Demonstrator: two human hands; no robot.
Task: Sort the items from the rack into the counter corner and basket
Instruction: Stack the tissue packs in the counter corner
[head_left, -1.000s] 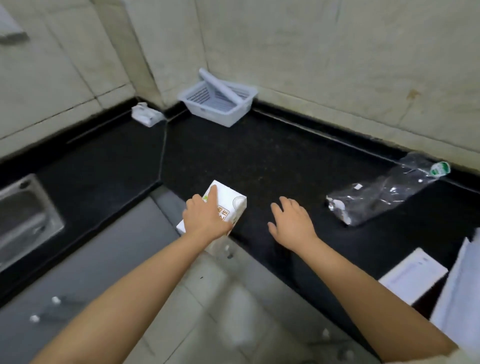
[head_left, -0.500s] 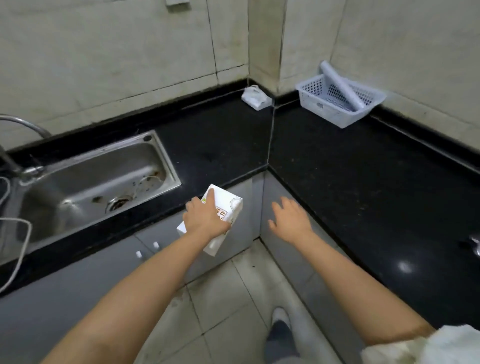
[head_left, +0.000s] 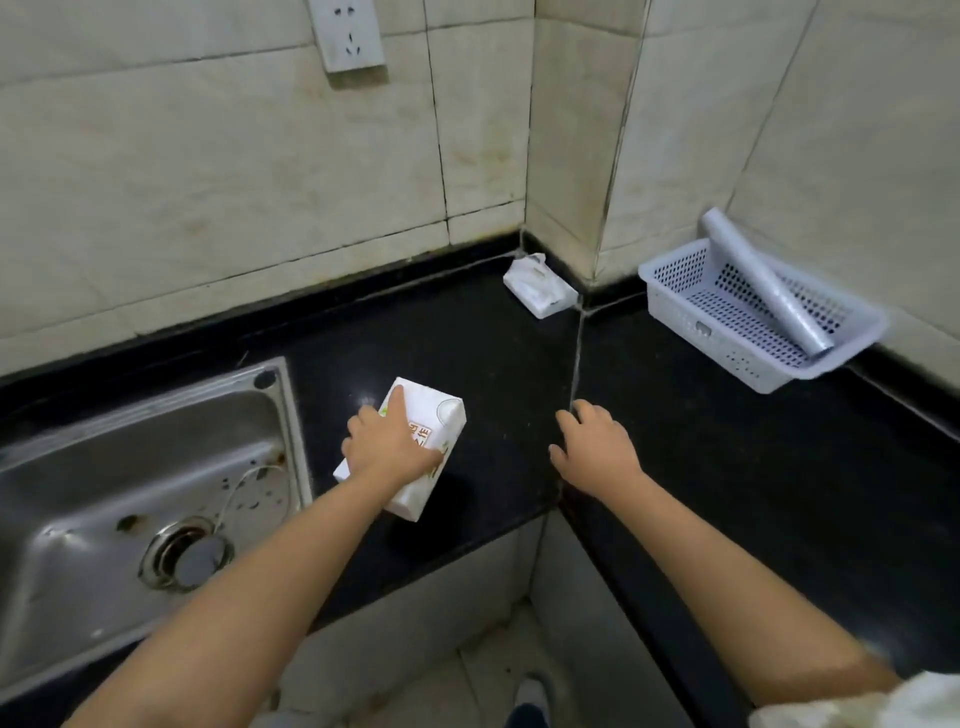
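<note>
My left hand (head_left: 389, 441) grips a white box with red print (head_left: 436, 415) from above, over the black counter (head_left: 467, 343) just right of the sink. To the right, my right hand (head_left: 597, 447) hovers over the counter with fingers apart and nothing in it. A white packet (head_left: 537, 286) lies in the counter corner against the wall. Further right stands a white perforated basket (head_left: 675, 306) with a grey roll (head_left: 763, 291) leaning across it.
A steel sink (head_left: 135, 483) fills the left side, its rim close to the box. A wall socket (head_left: 348, 31) sits high on the tiled wall. The counter's inner edge drops to grey cabinet fronts and floor tiles (head_left: 467, 691) below.
The view has swung left and closer to the corner. My left hand has carried the box from over the cabinet front to over the counter by the sink. My right hand stays empty.
</note>
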